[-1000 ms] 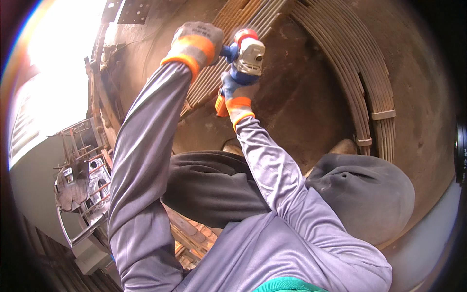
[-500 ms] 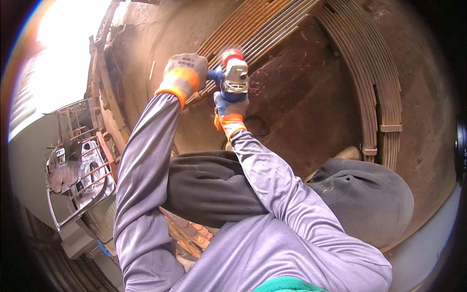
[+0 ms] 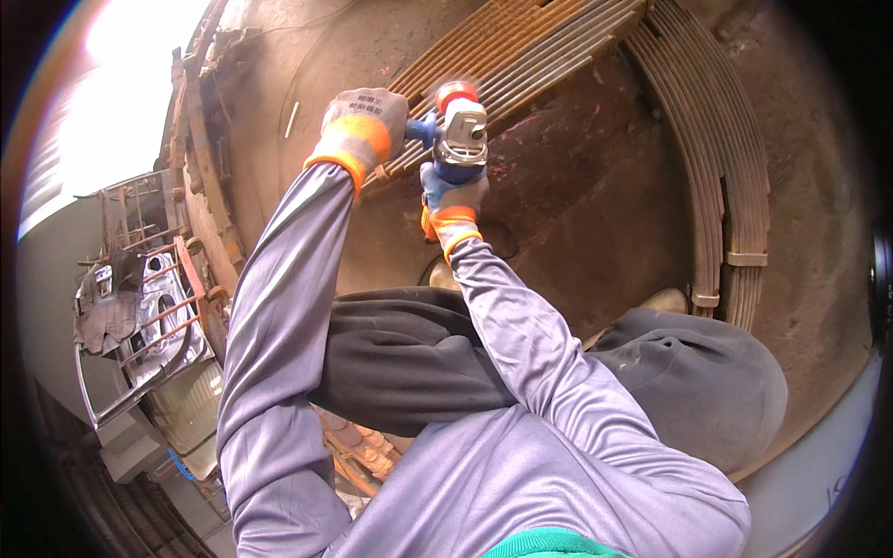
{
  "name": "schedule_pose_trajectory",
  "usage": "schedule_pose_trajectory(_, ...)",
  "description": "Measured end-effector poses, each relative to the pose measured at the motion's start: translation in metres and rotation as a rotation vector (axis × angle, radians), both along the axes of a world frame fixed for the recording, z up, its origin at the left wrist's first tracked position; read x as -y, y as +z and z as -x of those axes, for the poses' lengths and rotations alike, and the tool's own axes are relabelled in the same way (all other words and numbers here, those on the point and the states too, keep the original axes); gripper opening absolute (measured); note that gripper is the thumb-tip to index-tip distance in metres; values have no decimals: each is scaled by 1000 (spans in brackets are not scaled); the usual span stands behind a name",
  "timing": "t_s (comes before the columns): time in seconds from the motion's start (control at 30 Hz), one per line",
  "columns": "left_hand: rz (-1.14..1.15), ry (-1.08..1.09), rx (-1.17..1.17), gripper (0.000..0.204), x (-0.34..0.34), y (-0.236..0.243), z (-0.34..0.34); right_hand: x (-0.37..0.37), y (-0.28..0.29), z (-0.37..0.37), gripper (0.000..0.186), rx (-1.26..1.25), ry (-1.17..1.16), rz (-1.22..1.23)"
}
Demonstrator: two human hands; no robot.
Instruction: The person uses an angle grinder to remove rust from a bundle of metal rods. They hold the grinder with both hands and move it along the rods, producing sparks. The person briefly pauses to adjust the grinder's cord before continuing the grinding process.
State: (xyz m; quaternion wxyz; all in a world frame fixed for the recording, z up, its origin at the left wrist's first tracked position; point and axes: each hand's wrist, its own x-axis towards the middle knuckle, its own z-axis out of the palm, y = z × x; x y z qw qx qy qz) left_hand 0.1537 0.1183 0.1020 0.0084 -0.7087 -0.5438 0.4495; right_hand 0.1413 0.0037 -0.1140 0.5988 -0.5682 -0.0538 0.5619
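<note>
Both my gloved hands are on an angle grinder [image 3: 462, 138] with a silver head, a blue body and a red disc or guard at its front. My left hand [image 3: 366, 119] is wrapped round the blue side handle. Lower down, my right hand [image 3: 454, 197] grips the blue body. The red front end is over a stack of rusty leaf springs [image 3: 498, 56] lying on the ground. Several strips near the grinder look bare and shiny, while the far ones are orange with rust. Whether the disc touches the metal I cannot tell.
A second curved stack of leaf springs [image 3: 716, 177] lies to the right on the brown floor [image 3: 577, 205]. On the left are a metal car door frame [image 3: 167, 321] and rusty bars [image 3: 205, 200]. Chunky brown pieces [image 3: 358, 446] lie beneath my left arm.
The grinder and both hands sit slightly farther right and up in the view, still over the same stack. The surroundings have shifted slightly too. My grip is unchanged.
</note>
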Motion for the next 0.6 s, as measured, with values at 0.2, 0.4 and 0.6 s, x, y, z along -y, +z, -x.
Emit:
schedule_pose_trajectory(0.2,-80,-17,41,23,-9,-4,6,-13,2,-3,50,52,48,12)
schedule_pose_trajectory(0.4,-26,-8,22,26,-4,-10,8,-8,-10,8,52,-3,-18,-34)
schedule_pose_trajectory(0.6,-60,43,14,27,-1,-5,19,-5,29,-9,58,-32,75,-87)
